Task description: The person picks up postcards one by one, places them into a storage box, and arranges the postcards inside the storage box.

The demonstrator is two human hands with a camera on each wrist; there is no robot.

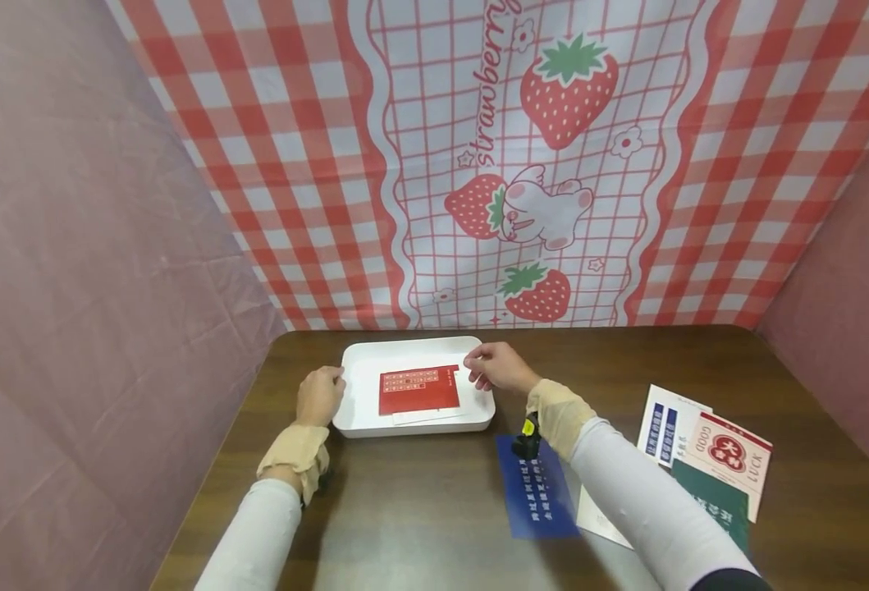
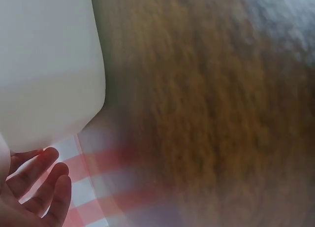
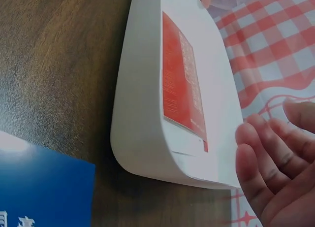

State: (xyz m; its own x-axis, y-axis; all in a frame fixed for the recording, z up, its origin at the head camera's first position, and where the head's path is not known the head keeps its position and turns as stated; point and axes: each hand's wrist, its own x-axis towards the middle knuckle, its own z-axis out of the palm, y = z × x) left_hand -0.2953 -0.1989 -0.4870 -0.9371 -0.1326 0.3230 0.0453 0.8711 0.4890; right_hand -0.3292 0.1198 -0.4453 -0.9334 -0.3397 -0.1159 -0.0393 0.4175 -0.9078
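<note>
A white tray (image 1: pixel 413 430) stands near the back of the table. Inside it lies a red card (image 1: pixel 419 400) with a printed grid, partly covering a white card (image 1: pixel 427 417). At the tray's left end, my left hand (image 1: pixel 319 396) pinches the rim, its thumb over the edge; the left wrist view shows its fingers (image 2: pixel 58 200) against the outer wall. My right hand (image 1: pixel 504 367) is by the tray's right end, holding nothing. Its fingers (image 3: pixel 257 174) are loosely bent near the rim; whether they touch it I cannot tell.
A blue card (image 1: pixel 530 513) lies in front of the tray, under my right wrist. Farther right are a white card with blue blocks (image 1: pixel 656 414), a GOOD LUCK card (image 1: pixel 747 472) and a green card (image 1: pixel 729 505), overlapping. A checked strawberry cloth (image 1: pixel 316 164) hangs behind the table.
</note>
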